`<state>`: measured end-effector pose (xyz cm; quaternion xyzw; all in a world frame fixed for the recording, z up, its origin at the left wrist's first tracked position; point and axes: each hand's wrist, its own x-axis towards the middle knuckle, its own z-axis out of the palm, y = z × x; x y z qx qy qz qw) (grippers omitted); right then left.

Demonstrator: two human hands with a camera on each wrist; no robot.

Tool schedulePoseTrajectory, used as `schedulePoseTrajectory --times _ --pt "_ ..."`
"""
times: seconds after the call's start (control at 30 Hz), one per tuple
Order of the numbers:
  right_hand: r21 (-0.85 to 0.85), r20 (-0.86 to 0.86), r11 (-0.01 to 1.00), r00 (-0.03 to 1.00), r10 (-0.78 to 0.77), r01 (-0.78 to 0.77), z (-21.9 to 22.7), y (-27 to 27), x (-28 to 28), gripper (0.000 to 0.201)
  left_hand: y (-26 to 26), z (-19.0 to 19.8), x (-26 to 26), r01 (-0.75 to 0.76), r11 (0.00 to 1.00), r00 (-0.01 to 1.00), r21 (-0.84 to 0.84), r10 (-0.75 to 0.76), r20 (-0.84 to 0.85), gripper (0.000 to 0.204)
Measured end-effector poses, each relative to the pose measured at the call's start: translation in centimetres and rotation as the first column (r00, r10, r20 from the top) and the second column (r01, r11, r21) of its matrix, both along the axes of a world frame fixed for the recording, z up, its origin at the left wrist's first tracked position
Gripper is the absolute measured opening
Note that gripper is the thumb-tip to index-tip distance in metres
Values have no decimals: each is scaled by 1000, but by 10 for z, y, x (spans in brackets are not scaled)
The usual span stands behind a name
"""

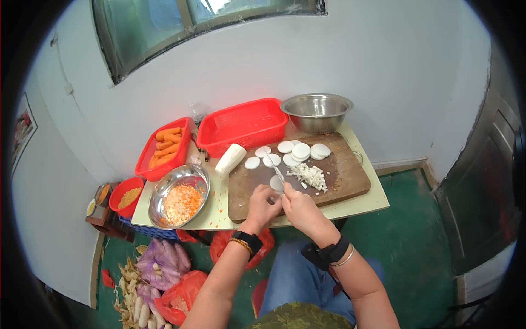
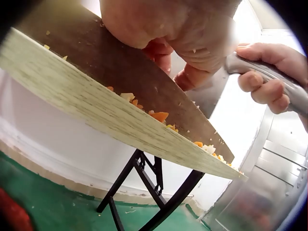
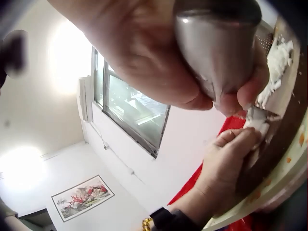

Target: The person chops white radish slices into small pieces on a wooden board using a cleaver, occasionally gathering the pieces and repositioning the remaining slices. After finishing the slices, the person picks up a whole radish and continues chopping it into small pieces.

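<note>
My right hand point(image 1: 306, 211) grips the grey metal handle point(image 3: 216, 48) of a kitchen knife point(image 1: 278, 171), its blade pointing away over the wooden cutting board point(image 1: 350, 183). At the board's front edge my left hand point(image 1: 262, 207) has its fingers curled, holding a white radish slice point(image 3: 260, 126) beside the blade, mostly hidden under the fingers. Just beyond lies another round slice point(image 1: 276, 183). A heap of finely diced radish point(image 1: 310, 176) sits to the right of the knife. Several round slices point(image 1: 301, 151) lie along the back, and a peeled radish piece point(image 1: 230, 159) overlaps the left edge.
Left on the table stand a steel bowl point(image 1: 155, 205) of chopped orange and white bits and a red basket point(image 1: 143, 159) of carrots. Behind the board are an empty red basket point(image 1: 241, 123) and a steel basin point(image 1: 318, 112). Bags of vegetables point(image 1: 163, 263) lie on the floor.
</note>
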<state>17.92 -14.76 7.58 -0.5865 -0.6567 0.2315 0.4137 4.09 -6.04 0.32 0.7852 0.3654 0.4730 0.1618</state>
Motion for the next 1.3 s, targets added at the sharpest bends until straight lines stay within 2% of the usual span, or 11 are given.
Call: schedulePoseTrajectory --times 0.07,0.1,0.2,0.23,0.37,0.47,0.57,0.67,0.73,1.13,1.3 --pt "-18 -31 1000 999 -7 7 -2 1 4 30 -2 -3 1 -9 998 998 66 5 65 8" --pt "55 27 998 999 -25 23 -7 2 8 27 -1 -10 -2 -15 1000 1000 18 15 7 18" --pt "-12 -94 1000 996 -2 1 -2 -6 16 25 -9 -1 6 -81 995 976 -65 93 197 44" --pt "-22 -130 1000 991 1 -4 0 -8 17 26 -6 1 1 -90 995 995 -47 92 37 70" --pt "-209 -369 972 929 23 -107 17 -28 25 31 -6 5 -5 2 999 993 42 3 -115 84" --pt "-234 -358 960 931 63 -155 21 -33 29 44 -4 3 -7 17 998 990 65 -7 -141 78" --pt "-223 -324 958 941 103 -181 20 -33 28 42 -8 5 -7 53 991 992 -123 -66 -108 66" --pt "-234 -288 953 950 120 -191 19 -34 26 40 -2 -4 -6 47 995 997 87 -41 -69 53" --pt "-227 -268 958 957 111 -175 19 -34 27 38 -2 -4 -6 27 1000 998 11 -26 -57 50" --pt "164 121 981 989 80 -100 -6 -22 23 40 -5 8 -9 23 998 997 -62 -27 -66 41" --pt "-99 6 990 995 103 -102 27 -31 25 36 -3 8 -10 18 999 994 -27 -21 -103 41"
